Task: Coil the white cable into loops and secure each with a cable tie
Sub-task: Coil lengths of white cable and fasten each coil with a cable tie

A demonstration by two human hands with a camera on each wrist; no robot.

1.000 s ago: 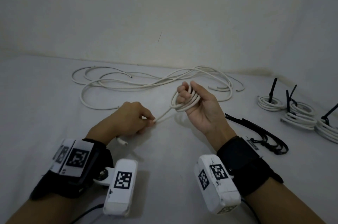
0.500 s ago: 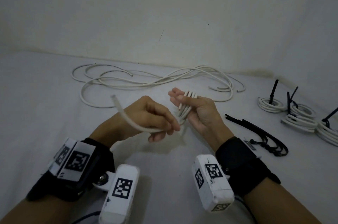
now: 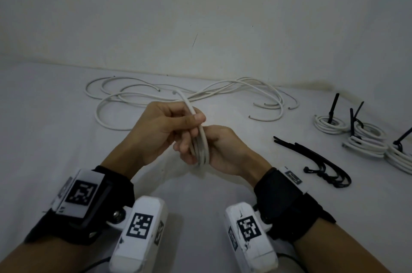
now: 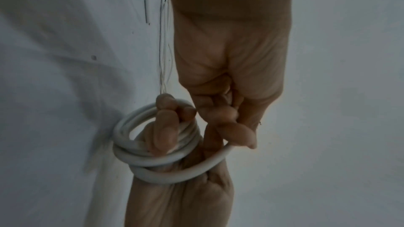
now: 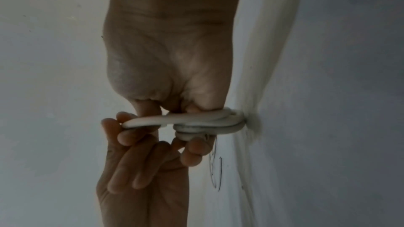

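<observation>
We see a small coil of white cable (image 3: 201, 147) held up edge-on between two hands, above a pale surface (image 3: 44, 130) and near the middle of the scene. Our right hand (image 3: 225, 150) has its fingers curled through and around the loops, gripping them. Our left hand (image 3: 160, 130) pinches the free end of the cable (image 3: 189, 107) between thumb and fingers, and that end rises up and to the left, away from the coil. The two hands touch at the coil. Farther off, a loose tangle of white cable (image 3: 178, 96) lies spread across the surface. To the right, near the right wrist, lies a bunch of black cable ties (image 3: 321, 163). At the far right sit three finished coils (image 3: 361, 141), each bound with a black tie whose tail sticks up.
</observation>
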